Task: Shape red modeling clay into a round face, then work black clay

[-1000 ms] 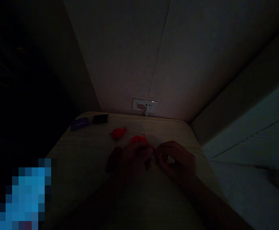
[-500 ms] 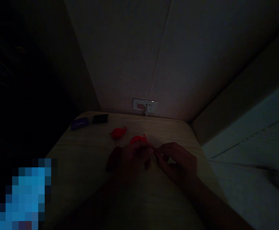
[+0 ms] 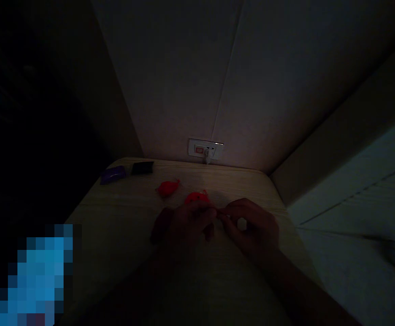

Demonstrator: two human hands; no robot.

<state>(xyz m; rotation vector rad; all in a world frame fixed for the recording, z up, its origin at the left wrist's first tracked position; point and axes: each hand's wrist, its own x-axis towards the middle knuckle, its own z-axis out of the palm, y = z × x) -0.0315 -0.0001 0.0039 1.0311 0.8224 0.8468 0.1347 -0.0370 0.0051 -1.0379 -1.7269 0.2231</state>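
My left hand (image 3: 192,222) is closed, thumb and forefinger pinched together. Just right of it, my right hand (image 3: 253,228) pinches too, its other fingers curled. The fingertips of both hands nearly meet, and whatever is between them is too dark and small to make out. Directly behind my left fingers shows a bright red piece with dark spots (image 3: 197,197), partly hidden by the hand; I cannot tell whether it is held. A dark reddish shape (image 3: 161,225) lies against the left side of my left hand. Farther back rests a small red bundle (image 3: 168,189) with thin ends.
The light wooden tabletop (image 3: 241,181) has rounded corners and meets the wall. At its back left lie a purple packet (image 3: 113,174) and a black flat piece (image 3: 142,168). A socket plate (image 3: 200,149) with a plug sits low on the wall. The room is very dim.
The fingers of my right hand have shifted slightly, and a rounder gap shows between its thumb and fingers. My left hand and the things on the table stay practically where they were.
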